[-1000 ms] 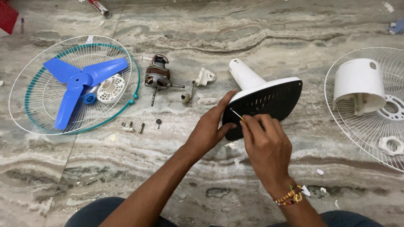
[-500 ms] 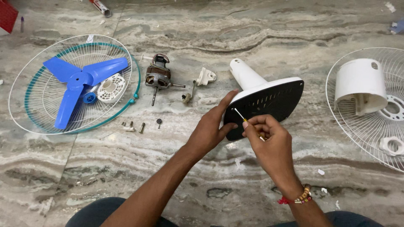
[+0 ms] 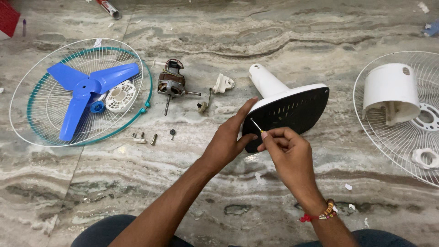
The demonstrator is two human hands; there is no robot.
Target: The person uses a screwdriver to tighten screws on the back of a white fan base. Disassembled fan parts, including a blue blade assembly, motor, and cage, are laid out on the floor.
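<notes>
A white fan base point(image 3: 292, 103) lies tipped on its side on the marble floor, its black underside plate facing me. My left hand point(image 3: 227, 139) grips the base's near left rim and steadies it. A small screwdriver point(image 3: 256, 125) sits in my right hand point(image 3: 286, 153), fingers closed round its handle. Its thin metal tip touches the left part of the black plate.
A wire fan guard point(image 3: 41, 123) at the left holds a blue three-blade propeller point(image 3: 84, 89) and a white round part. A motor point(image 3: 170, 84), a small white bracket point(image 3: 223, 83) and loose screws point(image 3: 153, 137) lie between. Another guard point(image 3: 411, 151) with a white motor housing point(image 3: 391, 91) sits right.
My right hand has turned and shifted slightly on the screwdriver, its tip staying at the black plate. The left hand and the base have hardly moved.
</notes>
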